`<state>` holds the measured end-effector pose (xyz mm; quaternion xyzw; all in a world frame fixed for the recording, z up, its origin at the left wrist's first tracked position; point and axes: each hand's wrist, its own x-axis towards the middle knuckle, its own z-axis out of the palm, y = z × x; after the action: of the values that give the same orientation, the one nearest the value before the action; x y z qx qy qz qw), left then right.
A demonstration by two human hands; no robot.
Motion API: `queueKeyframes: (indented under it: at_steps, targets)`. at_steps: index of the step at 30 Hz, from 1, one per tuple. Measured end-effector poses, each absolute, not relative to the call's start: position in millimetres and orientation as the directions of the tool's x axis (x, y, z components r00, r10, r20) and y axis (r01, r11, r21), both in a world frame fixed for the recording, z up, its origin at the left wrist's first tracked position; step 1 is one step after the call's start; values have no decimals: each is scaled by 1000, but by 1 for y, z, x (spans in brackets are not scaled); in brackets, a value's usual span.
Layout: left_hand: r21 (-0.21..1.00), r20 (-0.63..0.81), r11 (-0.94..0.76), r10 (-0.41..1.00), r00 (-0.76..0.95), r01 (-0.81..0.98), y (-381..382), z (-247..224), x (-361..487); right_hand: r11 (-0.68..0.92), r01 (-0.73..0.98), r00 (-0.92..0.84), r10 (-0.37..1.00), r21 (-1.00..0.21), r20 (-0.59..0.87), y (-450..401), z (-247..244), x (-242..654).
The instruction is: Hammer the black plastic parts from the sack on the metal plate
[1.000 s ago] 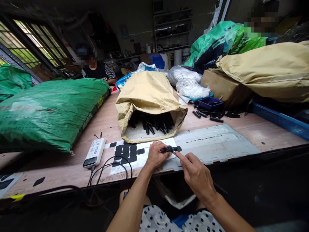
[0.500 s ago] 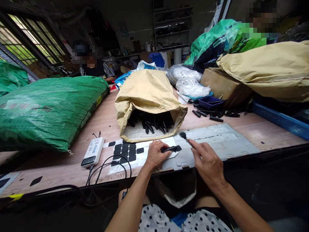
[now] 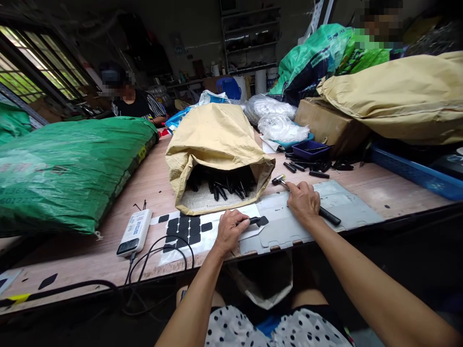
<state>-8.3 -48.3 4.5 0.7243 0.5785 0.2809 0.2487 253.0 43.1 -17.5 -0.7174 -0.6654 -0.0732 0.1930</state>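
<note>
a slim black tube (image 3: 254, 220) is pinched by the left hand (image 3: 230, 230), pointed rightward; a black-handled, metal-shafted hammer (image 3: 329, 215), lying slantwise, is covered by the curled right hand (image 3: 304, 202), grip unclear.

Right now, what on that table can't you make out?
All in the head view:
One end of the black piece: hidden by the left hand.
Middle of the hammer: hidden by the right hand.
Depths of the open cream sack: lost in shadow.
The white device's display: too small to read.
Right end of the blue basket: cut off by the edge.
</note>
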Motion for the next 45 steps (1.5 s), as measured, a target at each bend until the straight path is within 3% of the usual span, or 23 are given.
queueKeyframes:
  at_steps: [5,9,11,14,16,20,23,27,30,32,34,37,40,45]
  targets:
    - [685,124,-212,977,176,696,-45,5,-9,-43,987,98,927,-157,362,42,-16,252]
    - [783,170,-238,971,171,575,-75,27,2,-40,990,87,931,-138,354,41,-13,250]
    - [856,91,-221,954,285,467,-105,34,13,-38,990,84,931,-136,355,40,-12,249]
    - [894,-165,-86,849,502,440,-150,12,31,-41,990,88,929,-138,359,40,-12,249]
    - [854,-331,66,834,441,516,-165,-23,41,-39,990,87,930,-138,358,41,-12,249]
    - [679,-570,421,819,70,601,-159,-92,49,-38,988,90,928,-147,363,41,-12,248]
    - [580,-623,470,782,-10,666,-151,-96,49,-43,989,92,926,-139,366,40,-12,248]
    - [646,-563,241,791,240,724,-150,-41,50,-47,992,88,927,-121,364,39,-13,248]
    - [811,-472,197,777,417,551,-126,11,43,-41,992,82,925,-115,371,39,-13,248]
    - [847,-346,188,905,248,497,-90,34,29,-40,993,81,924,-115,375,39,-13,248]
    - [811,-113,139,990,-81,569,-46,45,6,-44,992,85,924,-117,372,39,-12,248]
    - [664,141,214,905,-401,717,14,44,-33,-45,991,87,930,-123,357,39,-10,247]
    - [509,138,346,871,-472,788,46,35,-58,-49,990,91,936,-132,339,40,-8,247]
    - [452,120,333,897,-426,828,30,31,-54,-60,989,103,935,-135,339,40,-8,246]
